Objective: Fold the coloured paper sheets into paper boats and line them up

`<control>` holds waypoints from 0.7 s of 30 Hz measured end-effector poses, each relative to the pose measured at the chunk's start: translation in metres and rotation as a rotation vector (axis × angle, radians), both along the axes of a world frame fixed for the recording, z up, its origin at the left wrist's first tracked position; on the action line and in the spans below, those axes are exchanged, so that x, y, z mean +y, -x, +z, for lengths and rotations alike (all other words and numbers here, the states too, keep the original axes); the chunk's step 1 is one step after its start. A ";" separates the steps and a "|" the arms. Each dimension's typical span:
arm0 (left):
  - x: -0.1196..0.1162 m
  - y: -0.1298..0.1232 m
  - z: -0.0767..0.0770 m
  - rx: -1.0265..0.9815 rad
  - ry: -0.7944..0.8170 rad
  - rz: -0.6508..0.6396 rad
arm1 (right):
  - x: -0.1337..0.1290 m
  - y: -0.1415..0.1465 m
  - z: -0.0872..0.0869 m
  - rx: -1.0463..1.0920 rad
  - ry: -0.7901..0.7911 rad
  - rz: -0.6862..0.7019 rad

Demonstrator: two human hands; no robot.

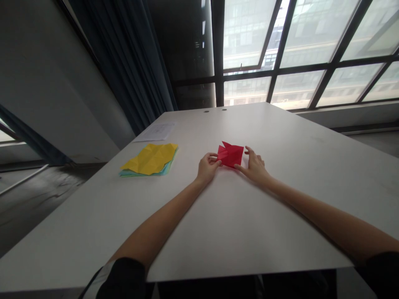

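Observation:
A folded piece of red origami paper (231,156) sits over the middle of the white table (199,232), with a pointed flap standing up at its top left. My left hand (208,167) pinches its left edge between thumb and fingers. On the other side, my right hand (254,166) has thumb and fingers spread apart around the right edge. The right thumb touches the lower right corner, while the index finger is raised clear of the paper.
Left of my hands lies a stack of coloured paper, a creased yellow sheet (151,158) over green and blue sheets (165,169). Behind it is a printed white sheet (157,131). A dark blue curtain (131,62) hangs beyond the table's left edge; windows (249,37) stand behind.

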State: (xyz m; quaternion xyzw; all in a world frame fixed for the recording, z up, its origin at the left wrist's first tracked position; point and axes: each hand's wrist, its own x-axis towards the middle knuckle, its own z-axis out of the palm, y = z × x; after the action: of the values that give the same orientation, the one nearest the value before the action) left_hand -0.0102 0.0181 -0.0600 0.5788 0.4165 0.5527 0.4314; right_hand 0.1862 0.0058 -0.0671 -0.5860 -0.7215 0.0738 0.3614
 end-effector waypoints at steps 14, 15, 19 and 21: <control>-0.002 0.001 -0.002 0.078 -0.021 0.041 | 0.005 0.007 0.010 0.947 0.259 0.227; -0.001 0.002 -0.003 0.127 -0.031 0.069 | 0.007 0.006 0.009 0.961 0.208 0.200; 0.000 0.006 -0.004 0.280 -0.087 0.189 | 0.012 -0.003 0.013 0.884 -0.031 0.074; 0.000 0.007 -0.003 0.318 -0.101 0.213 | 0.011 -0.008 0.017 0.770 -0.155 -0.005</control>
State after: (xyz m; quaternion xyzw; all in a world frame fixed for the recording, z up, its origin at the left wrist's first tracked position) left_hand -0.0172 0.0182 -0.0631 0.6323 0.5099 0.5173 0.2696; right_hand 0.1944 0.0171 -0.0504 -0.4882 -0.5351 0.2328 0.6490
